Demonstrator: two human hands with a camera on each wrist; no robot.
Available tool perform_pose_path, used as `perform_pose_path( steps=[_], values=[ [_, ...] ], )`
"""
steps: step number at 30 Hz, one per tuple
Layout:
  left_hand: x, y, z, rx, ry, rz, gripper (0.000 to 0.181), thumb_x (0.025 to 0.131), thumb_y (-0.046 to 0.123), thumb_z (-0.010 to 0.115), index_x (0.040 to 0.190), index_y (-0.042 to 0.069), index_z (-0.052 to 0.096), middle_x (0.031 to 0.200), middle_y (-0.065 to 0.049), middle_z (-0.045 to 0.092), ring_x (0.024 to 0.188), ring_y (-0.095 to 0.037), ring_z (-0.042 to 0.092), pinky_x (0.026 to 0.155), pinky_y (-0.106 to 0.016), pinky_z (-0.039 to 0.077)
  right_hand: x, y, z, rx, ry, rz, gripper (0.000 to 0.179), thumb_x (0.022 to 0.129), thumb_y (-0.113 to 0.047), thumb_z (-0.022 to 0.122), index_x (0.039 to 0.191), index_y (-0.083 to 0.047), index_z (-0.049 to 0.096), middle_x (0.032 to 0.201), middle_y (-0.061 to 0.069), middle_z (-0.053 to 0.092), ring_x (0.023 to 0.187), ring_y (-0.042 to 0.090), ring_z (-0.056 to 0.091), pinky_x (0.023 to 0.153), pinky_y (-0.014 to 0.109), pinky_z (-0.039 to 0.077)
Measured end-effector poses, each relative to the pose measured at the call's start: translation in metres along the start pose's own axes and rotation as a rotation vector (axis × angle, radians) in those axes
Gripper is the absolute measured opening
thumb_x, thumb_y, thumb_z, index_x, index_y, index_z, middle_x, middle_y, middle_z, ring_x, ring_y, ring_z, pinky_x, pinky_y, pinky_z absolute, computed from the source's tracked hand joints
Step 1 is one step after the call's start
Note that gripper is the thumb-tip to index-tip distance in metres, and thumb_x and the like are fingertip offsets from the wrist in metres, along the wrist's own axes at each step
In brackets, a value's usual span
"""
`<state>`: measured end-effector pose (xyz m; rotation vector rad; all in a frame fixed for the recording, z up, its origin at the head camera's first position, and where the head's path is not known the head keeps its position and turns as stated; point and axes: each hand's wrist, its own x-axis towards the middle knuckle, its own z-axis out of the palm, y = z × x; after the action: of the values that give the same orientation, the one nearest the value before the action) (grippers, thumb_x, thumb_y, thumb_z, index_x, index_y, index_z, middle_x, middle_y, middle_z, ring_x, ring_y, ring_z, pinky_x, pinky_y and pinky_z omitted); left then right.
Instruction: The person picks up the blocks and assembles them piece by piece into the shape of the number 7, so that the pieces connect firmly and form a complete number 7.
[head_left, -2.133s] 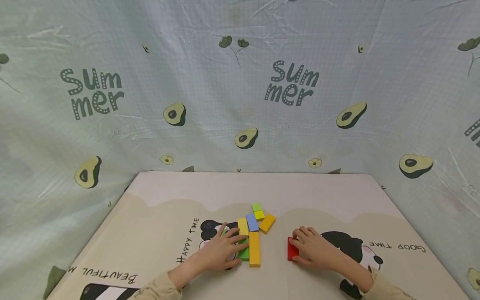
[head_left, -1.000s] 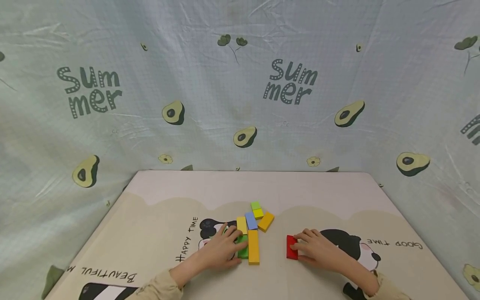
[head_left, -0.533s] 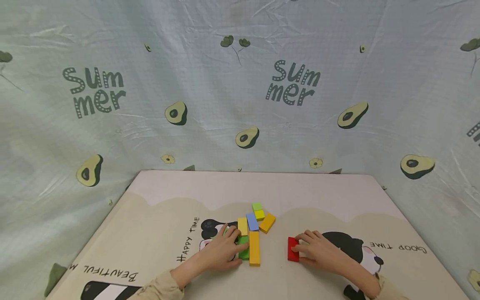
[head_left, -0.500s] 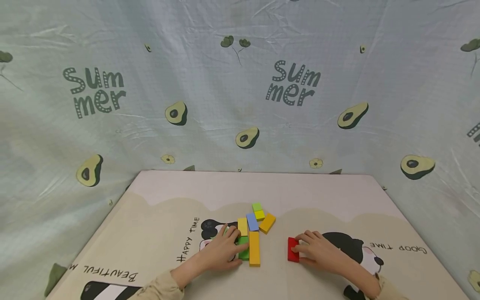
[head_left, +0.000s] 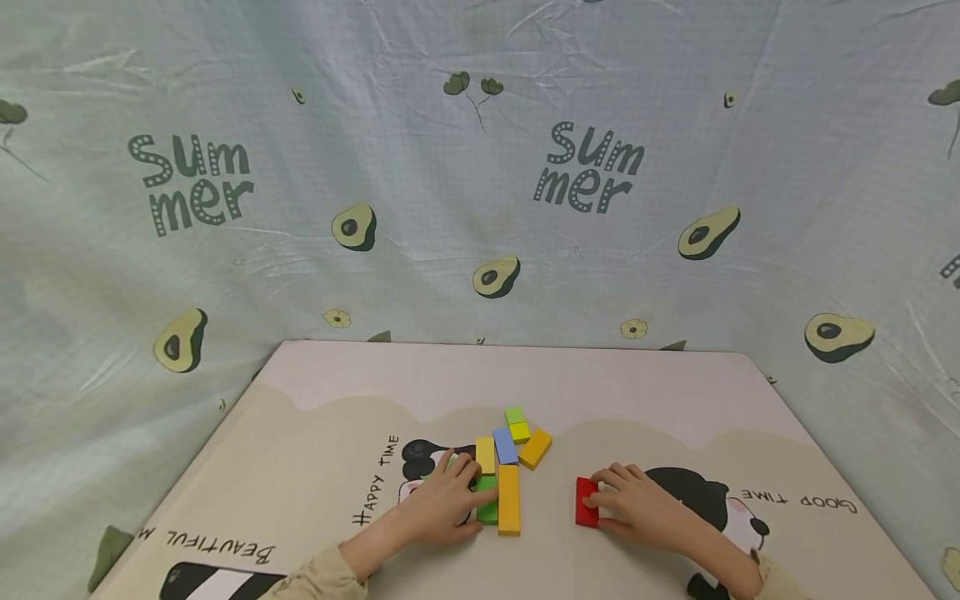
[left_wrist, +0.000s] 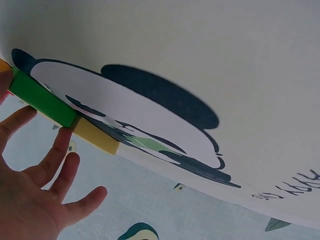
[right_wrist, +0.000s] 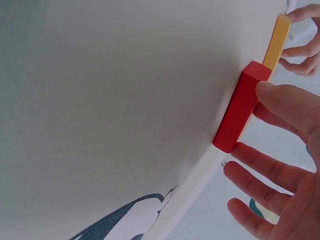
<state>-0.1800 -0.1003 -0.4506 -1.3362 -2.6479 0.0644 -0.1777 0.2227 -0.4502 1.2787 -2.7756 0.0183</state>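
Note:
In the head view my left hand (head_left: 442,504) is at a green block (head_left: 488,514), its thumb and fingers spanning the block's length. The left wrist view shows the green block (left_wrist: 42,100) against a pale yellow block (left_wrist: 96,135), other fingers (left_wrist: 90,200) spread apart. My right hand (head_left: 637,508) grips a red block (head_left: 585,487) lying on the table. From the right wrist, the thumb is on one end of the red block (right_wrist: 240,107) and a finger at the other. A long orange-yellow block (head_left: 508,500) lies right beside the green one.
Beyond the green block lie a pale yellow block (head_left: 485,455), a blue block (head_left: 506,447), an orange block (head_left: 536,448), a yellow block (head_left: 520,432) and a lime block (head_left: 514,414). The printed table mat (head_left: 360,375) meets a patterned curtain (head_left: 420,167) behind it.
Since the earliest frame, the left fingers have drawn back slightly over the green block, and the right fingers have shifted a little to the right and nearer on the red one. The blocks look unmoved.

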Motion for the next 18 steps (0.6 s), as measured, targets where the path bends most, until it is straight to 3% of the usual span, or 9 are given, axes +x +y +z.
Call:
perform_pose_path(
  steps=[6,13,18],
  values=[
    [0.0008,0.0008,-0.0011,0.018,0.000,0.005,0.035,0.083,0.039,0.055,0.116,0.030,0.052,0.104,-0.005,0.048,0.101,-0.022,0.037,0.091,-0.054,0.035,-0.0001,-0.0003,-0.0004,0.005,-0.012,0.004,0.020,0.077,-0.030,0.068,0.096,-0.030,0.061,0.106,0.000,0.057,0.095,0.017,0.047,0.083,0.039,0.042],
    [0.0009,0.0011,-0.0013,0.026,-0.010,0.006,0.038,0.082,0.039,0.056,0.118,0.030,0.051,0.107,-0.007,0.050,0.104,-0.024,0.039,0.091,-0.055,0.035,-0.0008,0.0003,-0.0003,-0.012,0.034,-0.023,0.020,0.076,-0.030,0.068,0.095,-0.030,0.061,0.104,0.000,0.058,0.093,0.017,0.048,0.080,0.038,0.043],
    [0.0016,0.0012,-0.0011,0.020,-0.008,0.010,0.037,0.082,0.039,0.056,0.117,0.030,0.051,0.106,-0.006,0.050,0.103,-0.024,0.038,0.091,-0.054,0.034,-0.0009,-0.0004,-0.0010,0.004,-0.005,0.011,0.021,0.077,-0.030,0.068,0.097,-0.030,0.061,0.107,0.001,0.058,0.095,0.018,0.048,0.082,0.039,0.043]
  ],
)
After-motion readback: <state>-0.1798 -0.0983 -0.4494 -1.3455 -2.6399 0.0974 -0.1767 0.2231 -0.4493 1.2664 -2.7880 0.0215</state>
